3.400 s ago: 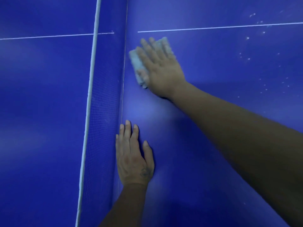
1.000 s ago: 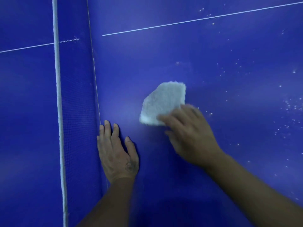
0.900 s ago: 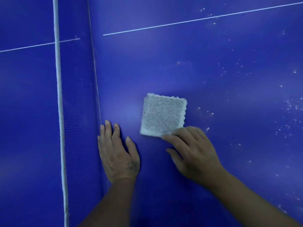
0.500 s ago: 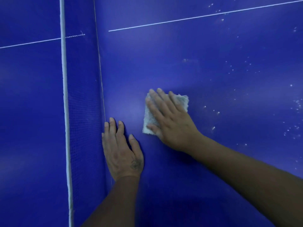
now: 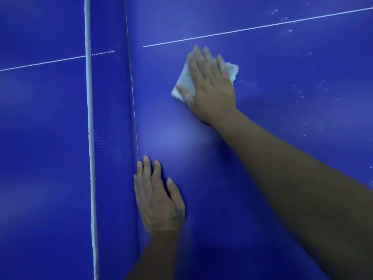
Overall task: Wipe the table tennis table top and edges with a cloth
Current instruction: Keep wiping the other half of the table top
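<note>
Looking down at the blue surface (image 5: 282, 178) with its net (image 5: 110, 158) on the left; right hand (image 5: 210, 87) presses flat on the white cloth (image 5: 232, 70) just below the white line, fingers spread. Left hand (image 5: 157, 201) lies flat beside the net, fingers released.

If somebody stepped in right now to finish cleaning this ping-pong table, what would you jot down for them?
Right hand: flat on the white cloth, pressing it onto the blue table top, near the net.
Left hand: empty, palm down beside the net, bracing.
Done: the patch by the net looks free of specks.
Left: white specks to the right of the cloth; the edges are out of view.
</note>
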